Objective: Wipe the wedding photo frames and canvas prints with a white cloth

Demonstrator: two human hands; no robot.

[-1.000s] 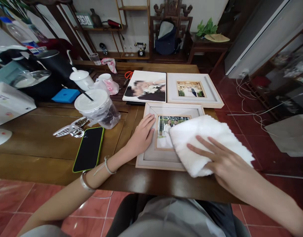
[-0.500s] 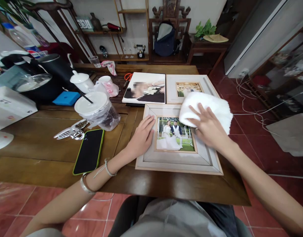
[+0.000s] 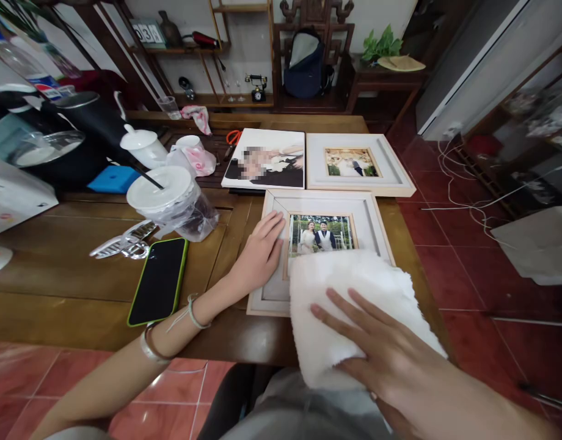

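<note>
A pale picture frame (image 3: pixel 367 215) with a wedding photo lies at the near edge of the wooden table (image 3: pixel 70 269). My left hand (image 3: pixel 260 253) rests flat on the frame's left border, fingers stretched out. My right hand (image 3: pixel 377 351) presses flat, fingers spread, on a white fluffy cloth (image 3: pixel 340 299) that covers the frame's near right part and hangs over the table edge.
Behind lie a second pale frame (image 3: pixel 391 168) and an unframed photo print (image 3: pixel 267 165). To the left are a green-cased phone (image 3: pixel 159 280), a hair clip (image 3: pixel 123 243), a lidded plastic cup with straw (image 3: pixel 164 198), a white teapot (image 3: pixel 141 145) and a blue sponge (image 3: pixel 111 178).
My right hand swept the cloth from the frame's near right corner up to its far right corner, then back down to the near edge. My left hand stayed on the frame.
</note>
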